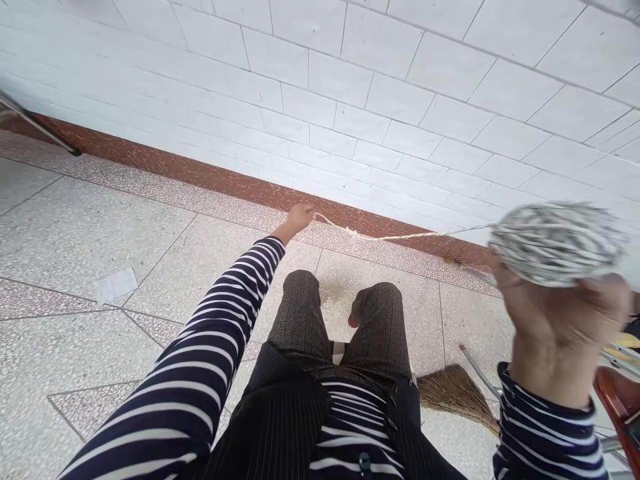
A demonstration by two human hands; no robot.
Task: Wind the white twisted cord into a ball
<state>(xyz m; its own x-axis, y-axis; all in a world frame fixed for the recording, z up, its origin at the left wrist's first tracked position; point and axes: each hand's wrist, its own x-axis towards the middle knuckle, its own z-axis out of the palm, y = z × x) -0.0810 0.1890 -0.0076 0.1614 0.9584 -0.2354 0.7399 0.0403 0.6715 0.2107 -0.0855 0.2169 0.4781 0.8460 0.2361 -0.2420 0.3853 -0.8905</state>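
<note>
One large bundle of string [555,243] is filling the right side of the frame, close to the camera, and the right hand [555,317] is cupping it from below, thumb and fingers closing round its sides, though blur is softening the details. A single strand [415,236] is running from it toward the centre of the frame, where the left hand [300,217] is pinching the other visible end in a closed grip. The strand is sagging a little and showing small knots [351,231] near that hand. A hard pull could be tugging loops off the bundle or tightening those knots into a snarl; a loosening right hand could be letting the bundle drop and unroll. Below the strand, the knees [300,300] are jutting up at bottom centre, where slack could be catching. A broom [453,397] is lying at lower right, beside a thin metal rod [477,370], and its bristles could be snagging anything falling there. On the floor [60,227], a piece of paper [116,285] is resting at left, well apart. Farther off, a reddish baseboard [240,186] and a tiled wall [350,87] are limiting forward reach, and a metal leg [40,127] is standing at upper left.
</note>
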